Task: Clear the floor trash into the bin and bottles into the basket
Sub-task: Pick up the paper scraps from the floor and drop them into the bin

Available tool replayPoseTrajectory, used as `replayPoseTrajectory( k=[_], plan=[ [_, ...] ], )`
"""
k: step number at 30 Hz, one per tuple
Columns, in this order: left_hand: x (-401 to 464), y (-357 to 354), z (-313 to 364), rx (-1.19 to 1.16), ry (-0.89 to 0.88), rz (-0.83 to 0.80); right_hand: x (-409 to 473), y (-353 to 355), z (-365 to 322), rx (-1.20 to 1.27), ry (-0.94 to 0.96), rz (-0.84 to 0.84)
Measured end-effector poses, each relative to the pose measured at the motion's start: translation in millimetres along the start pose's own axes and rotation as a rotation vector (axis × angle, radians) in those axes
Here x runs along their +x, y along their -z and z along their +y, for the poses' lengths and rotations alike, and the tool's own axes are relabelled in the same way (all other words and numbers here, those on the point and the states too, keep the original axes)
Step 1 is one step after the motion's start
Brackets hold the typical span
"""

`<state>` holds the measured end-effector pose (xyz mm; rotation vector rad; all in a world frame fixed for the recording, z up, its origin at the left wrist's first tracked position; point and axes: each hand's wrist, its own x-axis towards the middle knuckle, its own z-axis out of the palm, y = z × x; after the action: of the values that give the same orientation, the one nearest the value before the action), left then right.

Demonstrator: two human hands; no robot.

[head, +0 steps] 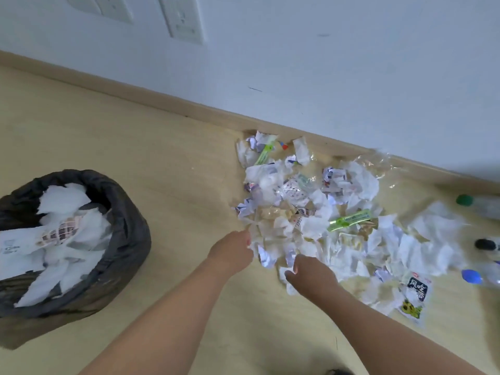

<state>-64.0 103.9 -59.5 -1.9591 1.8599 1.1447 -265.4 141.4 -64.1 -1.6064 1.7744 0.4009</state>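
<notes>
Pale wood floor by the white wall: left hand (234, 253) and right hand (311, 272) are clutching the near edge of the crumpled white paper-and-wrapper heap (311, 212), best gathering tightly before carrying left to the black-lined bin (127, 220), leaving the clear plastic bottles (481, 207) far right.

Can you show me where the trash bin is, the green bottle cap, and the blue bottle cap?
Trash bin (130, 226): head view, on its black bag liner at the right rim.
Green bottle cap (464, 200): head view, middle of the cap, far right.
Blue bottle cap (471, 276): head view, middle of the cap, right edge.

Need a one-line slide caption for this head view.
Both hands, left hand and right hand, gather crumpled paper beside the half-filled bin.
</notes>
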Motion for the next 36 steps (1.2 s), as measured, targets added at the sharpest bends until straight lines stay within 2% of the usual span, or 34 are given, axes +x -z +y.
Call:
replayPoseTrajectory(
  k=[5,11,19,22,25,31,36],
  plan=[
    [18,-49,25,-0.055,0.095,0.025,11,-37,10,-0.043,0.022,-0.003],
    [34,-69,38,-0.175,0.287,0.119,23,-58,14,-0.045,0.101,-0.054],
    [28,-53,22,-0.256,0.226,0.046,17,-27,22,0.211,0.067,-0.264],
    [9,-25,11,-0.311,0.178,-0.052,9,-5,14,0.339,0.012,-0.321],
    [-15,16,7,-0.377,0.115,-0.079,-4,30,3,0.336,-0.004,-0.35],
    [-86,121,-21,-0.394,0.066,0.124,-39,96,-77,0.329,0.105,-0.263],
    [-148,191,-89,-0.378,0.108,0.501,-67,129,-198,0.5,0.227,-0.171]
  ],
)
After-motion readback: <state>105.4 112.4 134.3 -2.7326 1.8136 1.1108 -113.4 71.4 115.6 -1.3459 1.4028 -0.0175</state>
